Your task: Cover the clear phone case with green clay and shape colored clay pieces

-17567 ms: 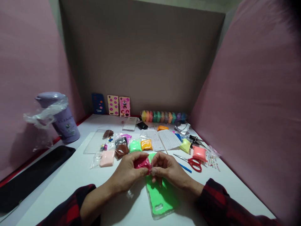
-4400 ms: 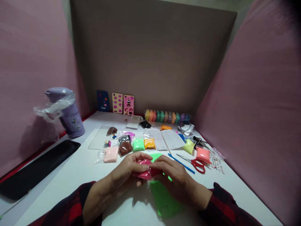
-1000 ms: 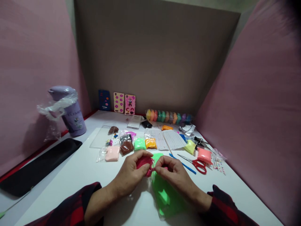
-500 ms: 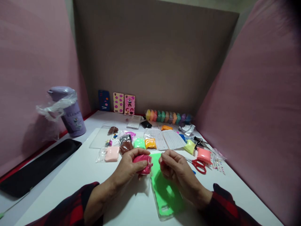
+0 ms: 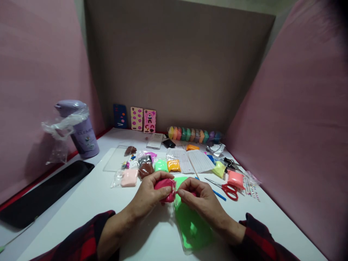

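My left hand (image 5: 148,192) is wrapped round a clear packet of deep pink clay (image 5: 165,191), its torn end toward the right. At that end, the thumb and forefinger of my right hand (image 5: 199,201) are pinched together by the packet's edge. A small bit of deep pink clay (image 5: 194,194) shows under its curled fingers. Beneath both hands lies a phone case covered in bright green clay (image 5: 191,230), partly hidden by my right hand. Red-handled scissors (image 5: 230,191) and a blue pen-like stick (image 5: 219,195) rest right of it.
Clay packets in pale pink (image 5: 129,177), brown (image 5: 146,169), mint (image 5: 161,165), orange (image 5: 174,165), yellow (image 5: 219,169) and coral (image 5: 235,179) lie ahead, around an open notebook (image 5: 200,161). Decorated phone cases (image 5: 137,118) lean at the back. A purple tumbler (image 5: 85,134) and black case (image 5: 46,194) stand left.
My right hand has moved slightly left to the packet's torn end, uncovering more of the scissors and the blue stick. My left hand stays nearly still with the packet.
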The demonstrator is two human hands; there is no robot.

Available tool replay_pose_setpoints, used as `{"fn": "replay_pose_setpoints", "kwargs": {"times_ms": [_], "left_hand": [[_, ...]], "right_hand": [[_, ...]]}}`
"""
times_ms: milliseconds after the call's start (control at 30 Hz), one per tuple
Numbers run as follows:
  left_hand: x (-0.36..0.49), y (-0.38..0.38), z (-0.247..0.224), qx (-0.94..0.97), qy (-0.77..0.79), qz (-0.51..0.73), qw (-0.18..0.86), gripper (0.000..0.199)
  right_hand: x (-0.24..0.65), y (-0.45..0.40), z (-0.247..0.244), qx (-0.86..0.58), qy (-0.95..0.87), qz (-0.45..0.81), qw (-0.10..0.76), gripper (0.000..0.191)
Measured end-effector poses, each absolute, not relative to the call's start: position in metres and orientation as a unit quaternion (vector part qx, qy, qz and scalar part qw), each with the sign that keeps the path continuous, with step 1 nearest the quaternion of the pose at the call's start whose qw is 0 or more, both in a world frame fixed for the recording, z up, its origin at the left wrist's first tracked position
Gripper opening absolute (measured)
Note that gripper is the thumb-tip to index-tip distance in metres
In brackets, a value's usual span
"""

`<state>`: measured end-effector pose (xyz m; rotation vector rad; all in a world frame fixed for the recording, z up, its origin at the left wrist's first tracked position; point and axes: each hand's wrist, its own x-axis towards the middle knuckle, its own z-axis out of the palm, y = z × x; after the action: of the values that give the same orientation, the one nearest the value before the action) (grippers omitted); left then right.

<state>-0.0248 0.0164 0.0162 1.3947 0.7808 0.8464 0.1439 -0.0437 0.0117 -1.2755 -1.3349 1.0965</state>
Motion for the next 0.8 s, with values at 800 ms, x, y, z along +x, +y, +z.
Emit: {"fn": "replay_pose_setpoints", "kwargs": {"times_ms": [800], "left_hand": [[-0.0255, 0.0165, 0.0072, 0.584, 0.275, 0.339, 0.685, 0.029]], "right_hand": [[0.1442, -0.0432, 0.0071, -0.518, -0.573, 0.403, 0.491, 0.024]]}}
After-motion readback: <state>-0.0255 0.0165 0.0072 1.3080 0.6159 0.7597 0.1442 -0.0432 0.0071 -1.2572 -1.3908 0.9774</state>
